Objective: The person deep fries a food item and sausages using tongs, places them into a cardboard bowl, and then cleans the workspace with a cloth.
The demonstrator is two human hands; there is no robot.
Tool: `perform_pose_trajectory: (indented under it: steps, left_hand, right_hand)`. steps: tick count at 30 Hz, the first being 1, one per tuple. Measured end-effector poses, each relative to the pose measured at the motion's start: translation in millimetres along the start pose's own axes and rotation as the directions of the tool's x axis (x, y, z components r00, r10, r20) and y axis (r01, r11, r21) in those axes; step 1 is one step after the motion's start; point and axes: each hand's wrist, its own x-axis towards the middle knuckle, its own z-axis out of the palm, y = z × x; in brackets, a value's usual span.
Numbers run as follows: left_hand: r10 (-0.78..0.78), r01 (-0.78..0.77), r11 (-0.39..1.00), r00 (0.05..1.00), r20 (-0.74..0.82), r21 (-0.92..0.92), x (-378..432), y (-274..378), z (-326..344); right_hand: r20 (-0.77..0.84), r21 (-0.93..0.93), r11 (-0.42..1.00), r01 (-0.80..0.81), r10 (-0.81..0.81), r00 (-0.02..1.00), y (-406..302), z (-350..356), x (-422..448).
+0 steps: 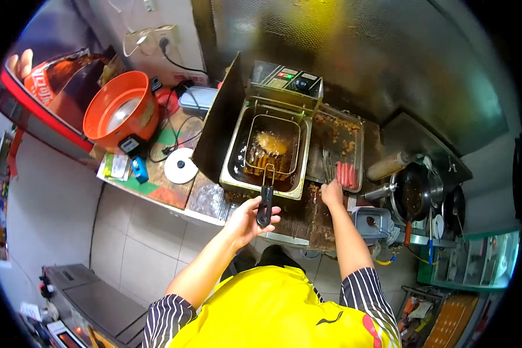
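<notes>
My left hand point(245, 219) is at the black handle point(265, 206) of a wire fry basket, thumb at its side and fingers behind it. The basket point(296, 152) sits in the oil of a deep fryer point(308, 143). A golden piece of food point(272, 143) bubbles in it, with darker strips point(265, 164) below. My right hand point(332, 195) closes on the near end of metal tongs point(326, 165), whose far part reaches over a shallow tray point(359, 150). Several red sausages point(345, 175) lie side by side in that tray, close to my right fingers, with brown crumbs point(348, 126) farther back.
A dark upright panel point(222, 117) borders the fryer's left side. Beyond it stand an orange rice cooker point(135, 113), its white lid point(180, 167) and loose cords. At right are a grey container point(372, 222), a bottle point(387, 165) and a black pan point(413, 191).
</notes>
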Motion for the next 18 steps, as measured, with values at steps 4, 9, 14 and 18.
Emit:
perform_pose_trajectory:
  steps: [4, 9, 14, 18]
  left_hand:
    - [-0.065, 0.066, 0.995, 0.998, -0.015, 0.079, 21.8, 2.1, 12.6]
    - [0.085, -0.068, 0.950, 0.995, -0.043, 0.306, 0.5, -3.7, 35.9]
    - [0.109, -0.099, 0.934, 0.994, -0.010, 0.344, -19.7, -5.9, 43.7]
    - [0.130, -0.111, 0.922, 0.991, -0.025, 0.371, -23.7, -11.2, 50.3]
  right_hand:
    - [-0.086, 0.146, 0.985, 0.095, -0.083, 0.993, 15.9, -44.2, -32.3]
    - [-0.190, 0.258, 0.928, 0.268, -0.224, 0.956, -18.5, -116.9, -102.2]
    - [-0.032, 0.074, 0.900, 0.430, -0.429, 0.903, -80.3, -143.1, -122.2]
    - [0.002, -0.125, 0.849, 0.513, -0.516, 0.856, -103.8, -140.1, -106.2]
